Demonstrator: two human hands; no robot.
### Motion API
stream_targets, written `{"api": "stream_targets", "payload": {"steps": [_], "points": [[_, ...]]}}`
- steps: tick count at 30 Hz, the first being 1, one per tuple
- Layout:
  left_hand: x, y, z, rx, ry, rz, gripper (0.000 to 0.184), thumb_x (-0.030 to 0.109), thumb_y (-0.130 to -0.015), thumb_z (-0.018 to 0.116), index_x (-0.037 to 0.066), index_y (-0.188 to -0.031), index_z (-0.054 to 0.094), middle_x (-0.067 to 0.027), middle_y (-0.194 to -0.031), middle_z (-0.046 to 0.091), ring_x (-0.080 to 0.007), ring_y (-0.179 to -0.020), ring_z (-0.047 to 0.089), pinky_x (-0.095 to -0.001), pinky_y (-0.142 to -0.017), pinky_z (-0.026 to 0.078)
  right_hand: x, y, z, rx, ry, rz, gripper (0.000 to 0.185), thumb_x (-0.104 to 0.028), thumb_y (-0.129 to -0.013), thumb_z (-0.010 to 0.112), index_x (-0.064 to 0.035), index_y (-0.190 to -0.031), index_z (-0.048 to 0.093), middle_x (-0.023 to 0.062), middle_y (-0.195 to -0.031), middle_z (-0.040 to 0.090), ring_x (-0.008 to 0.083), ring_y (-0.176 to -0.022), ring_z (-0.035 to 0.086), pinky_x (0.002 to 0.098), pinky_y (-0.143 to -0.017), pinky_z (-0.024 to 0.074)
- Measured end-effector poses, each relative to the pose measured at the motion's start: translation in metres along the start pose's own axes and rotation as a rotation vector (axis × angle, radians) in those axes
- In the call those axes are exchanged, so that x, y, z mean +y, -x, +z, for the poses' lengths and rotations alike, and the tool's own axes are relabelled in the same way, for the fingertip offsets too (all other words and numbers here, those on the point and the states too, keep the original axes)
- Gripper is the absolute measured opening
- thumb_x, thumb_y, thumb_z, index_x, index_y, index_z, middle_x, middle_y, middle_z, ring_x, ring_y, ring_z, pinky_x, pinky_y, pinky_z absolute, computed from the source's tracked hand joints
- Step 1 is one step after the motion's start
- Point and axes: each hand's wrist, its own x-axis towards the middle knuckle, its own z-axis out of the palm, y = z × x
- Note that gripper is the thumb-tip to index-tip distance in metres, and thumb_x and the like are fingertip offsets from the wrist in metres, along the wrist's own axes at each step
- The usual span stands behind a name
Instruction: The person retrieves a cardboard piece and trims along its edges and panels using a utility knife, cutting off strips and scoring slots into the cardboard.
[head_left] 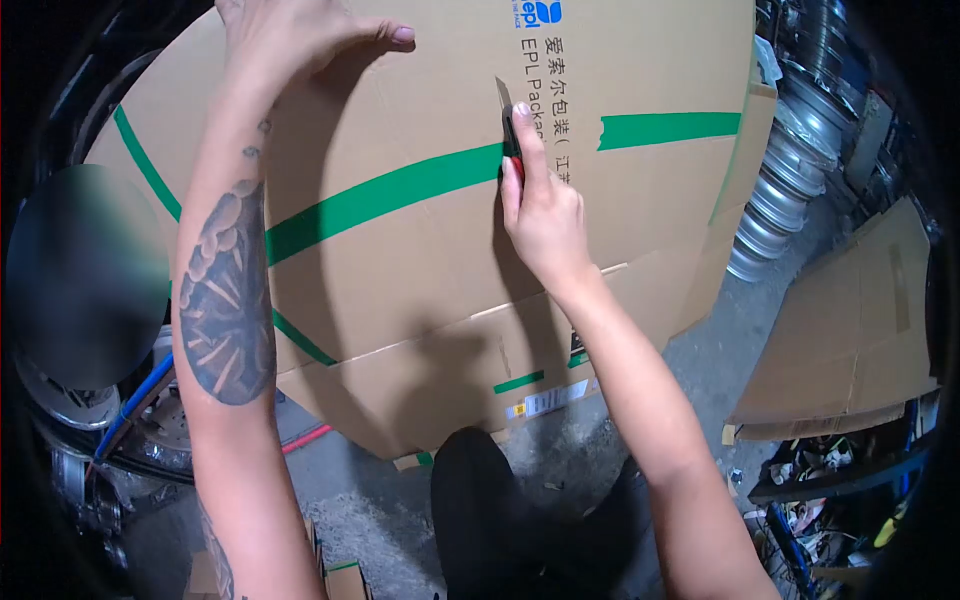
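A large cardboard box with green tape and printed lettering fills the middle of the head view. My right hand is closed around a utility knife, its blade out and pointing up and away over the box. One long strip of green tape runs up to the knife. Right of the lettering, another strip of tape has a ragged left end. My left hand is at the box's upper left, thumb stretched out; its fingertips are partly cut off by the frame's top. Whether it presses on the cardboard I cannot tell.
Stacked metal wheel rims stand to the right of the box. A folded cardboard sheet leans over a container of scraps. At left are a blue bar and a blurred oval patch. My legs are just below the box.
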Motion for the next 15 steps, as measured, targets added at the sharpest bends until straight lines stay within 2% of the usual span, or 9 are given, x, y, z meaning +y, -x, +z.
{"api": "stream_targets", "payload": {"steps": [4,5,8,9,12,14,15], "points": [[0.001,0.001,-0.003,0.014,0.024,0.016,0.125,0.060,-0.043,0.095,0.001,-0.143,0.051,-0.0207,-0.134,0.053,-0.0392,-0.130,0.045,-0.0532,-0.110,0.035,0.000,-0.002,0.004,0.067,-0.031,-0.067,0.066,-0.013,-0.100,0.062,-0.0208,-0.160,0.034,0.0189,-0.074,0.069,0.0395,-0.061,0.068,0.0509,-0.057,0.0563],[-0.001,0.001,-0.002,0.043,0.006,0.021,0.125,0.060,-0.043,0.095,0.001,-0.143,0.051,-0.0204,-0.133,0.053,-0.0389,-0.130,0.046,-0.0533,-0.110,0.035,-0.002,0.000,0.002,-0.006,-0.023,0.023,0.066,-0.013,-0.100,0.061,-0.0209,-0.160,0.034,0.0181,-0.068,0.067,0.0400,-0.060,0.067,0.0511,-0.057,0.0558],[0.000,-0.002,-0.010,-0.026,0.056,0.001,0.124,0.061,-0.043,0.095,0.002,-0.143,0.051,-0.0206,-0.133,0.053,-0.0386,-0.130,0.046,-0.0549,-0.109,0.035,-0.010,-0.003,-0.008,-0.150,0.017,0.112,0.063,-0.013,-0.103,0.058,-0.0197,-0.159,0.030,0.0254,-0.086,0.072,0.0451,-0.072,0.071,0.0538,-0.060,0.0582],[0.001,-0.004,-0.013,-0.089,0.058,-0.032,0.127,0.063,-0.043,0.095,0.002,-0.145,0.049,-0.0216,-0.138,0.051,-0.0399,-0.133,0.043,-0.0575,-0.112,0.032,-0.007,-0.002,-0.008,-0.160,0.008,0.109,0.064,-0.014,-0.103,0.057,-0.0197,-0.160,0.029,0.0273,-0.099,0.072,0.0457,-0.072,0.071,0.0545,-0.060,0.0584],[0.003,-0.004,-0.006,0.075,0.068,0.007,0.126,0.063,-0.047,0.094,0.003,-0.148,0.046,-0.0226,-0.143,0.047,-0.0415,-0.137,0.040,-0.0583,-0.115,0.030,-0.003,-0.001,-0.003,-0.035,0.027,-0.005,0.069,-0.015,-0.102,0.060,-0.0207,-0.162,0.027,0.0197,-0.069,0.068,0.0425,-0.061,0.067,0.0538,-0.055,0.0553],[-0.007,0.010,0.013,0.128,0.050,0.036,0.126,0.063,-0.050,0.093,0.003,-0.149,0.044,-0.0233,-0.147,0.045,-0.0425,-0.139,0.038,-0.0589,-0.116,0.028,0.000,0.001,0.002,-0.016,0.022,-0.039,0.066,-0.017,-0.103,0.059,-0.0210,-0.161,0.029,0.0214,-0.084,0.070,0.0438,-0.067,0.069,0.0534,-0.058,0.0570],[-0.013,0.020,0.037,0.250,0.142,0.089,0.119,0.061,-0.060,0.090,0.004,-0.151,0.041,-0.0258,-0.153,0.039,-0.0458,-0.146,0.031,-0.0604,-0.119,0.023,0.002,0.000,0.002,0.002,0.033,-0.064,0.064,-0.019,-0.103,0.059,-0.0213,-0.160,0.030,0.0214,-0.093,0.069,0.0437,-0.071,0.070,0.0525,-0.060,0.0580]]}}
